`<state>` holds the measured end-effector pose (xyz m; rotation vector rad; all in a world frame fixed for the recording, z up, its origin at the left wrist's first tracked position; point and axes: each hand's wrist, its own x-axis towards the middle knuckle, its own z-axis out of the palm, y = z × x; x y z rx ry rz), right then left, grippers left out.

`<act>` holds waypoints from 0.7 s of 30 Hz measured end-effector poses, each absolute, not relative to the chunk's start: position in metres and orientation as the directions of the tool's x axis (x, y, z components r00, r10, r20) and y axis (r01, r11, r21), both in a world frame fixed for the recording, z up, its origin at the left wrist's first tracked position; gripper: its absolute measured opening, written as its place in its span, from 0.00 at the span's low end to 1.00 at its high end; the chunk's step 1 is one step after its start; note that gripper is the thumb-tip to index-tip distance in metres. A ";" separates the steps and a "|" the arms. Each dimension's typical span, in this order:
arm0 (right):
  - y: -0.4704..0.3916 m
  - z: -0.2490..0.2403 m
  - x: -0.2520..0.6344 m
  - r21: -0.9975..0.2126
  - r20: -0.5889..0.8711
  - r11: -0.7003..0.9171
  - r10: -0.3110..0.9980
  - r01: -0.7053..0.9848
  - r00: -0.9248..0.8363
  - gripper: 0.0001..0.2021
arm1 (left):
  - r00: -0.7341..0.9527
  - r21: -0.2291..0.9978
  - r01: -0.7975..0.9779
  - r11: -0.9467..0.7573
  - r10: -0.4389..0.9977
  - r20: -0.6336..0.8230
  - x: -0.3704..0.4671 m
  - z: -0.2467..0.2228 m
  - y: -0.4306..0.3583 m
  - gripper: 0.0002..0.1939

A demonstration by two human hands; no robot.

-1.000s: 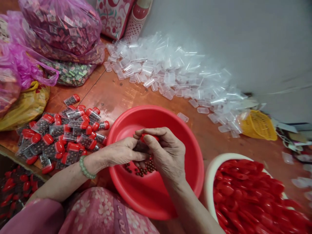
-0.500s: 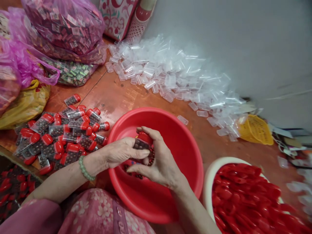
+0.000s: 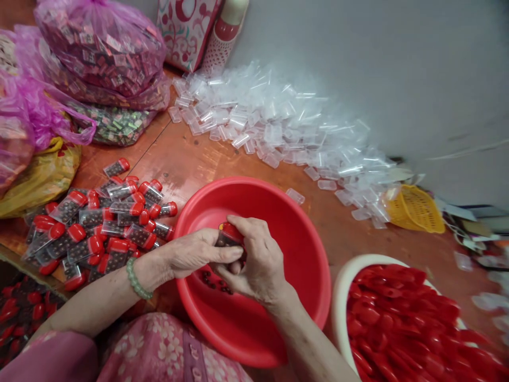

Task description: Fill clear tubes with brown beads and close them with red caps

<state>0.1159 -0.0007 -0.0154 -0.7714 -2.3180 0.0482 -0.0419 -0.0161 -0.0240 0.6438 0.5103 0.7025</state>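
Note:
Over the red basin (image 3: 304,281), both hands close around one small clear container (image 3: 226,237) with a red cap and dark round beads inside. My left hand (image 3: 186,253), with a green bead bracelet at the wrist, grips its near side with the thumb on top. Curled round the capped end is my right hand (image 3: 260,265), its fingers hiding most of the cap and the lower part. Loose dark beads (image 3: 217,281) lie in the basin just below the hands. Left of the basin, a pile of similar red-capped containers (image 3: 119,212) rests on the wooden surface.
A white tub (image 3: 342,297) heaped with red caps (image 3: 397,323) stands at right. Clear empty containers (image 3: 274,124) spread along the wall, near a yellow basket (image 3: 415,209). Stuffed plastic bags (image 3: 107,53) sit at the back left. More capped containers (image 3: 27,313) lie lower left.
My right hand's fingers have closed in further around the container, covering more of it and its cap. My left hand has kept its grip. The view has shifted slightly.

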 end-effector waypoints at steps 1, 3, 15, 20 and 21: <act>0.000 -0.014 0.114 -0.243 0.596 0.826 0.540 0.508 -0.593 0.30 | 0.642 0.675 -0.441 0.592 0.734 -0.224 -0.042 -0.022 -0.016 0.25; -0.001 -0.013 0.111 -0.254 0.565 0.831 0.542 0.494 -0.622 0.30 | 0.594 0.623 -0.490 0.609 0.757 -0.272 -0.041 -0.017 -0.016 0.30; 0.023 0.017 0.156 -0.459 0.259 0.700 0.694 0.547 -0.671 0.36 | 0.143 0.994 -0.022 0.110 0.984 -0.106 -0.095 0.009 -0.051 0.26; 0.069 0.006 0.203 -0.507 -0.007 0.359 0.907 0.784 -0.420 0.16 | -0.120 0.480 0.877 -0.003 0.967 0.226 -0.163 0.006 -0.067 0.10; 0.072 0.000 0.210 -0.483 -0.083 0.311 0.914 0.819 -0.396 0.15 | -0.111 0.401 0.916 0.014 0.969 0.220 -0.175 0.001 -0.068 0.13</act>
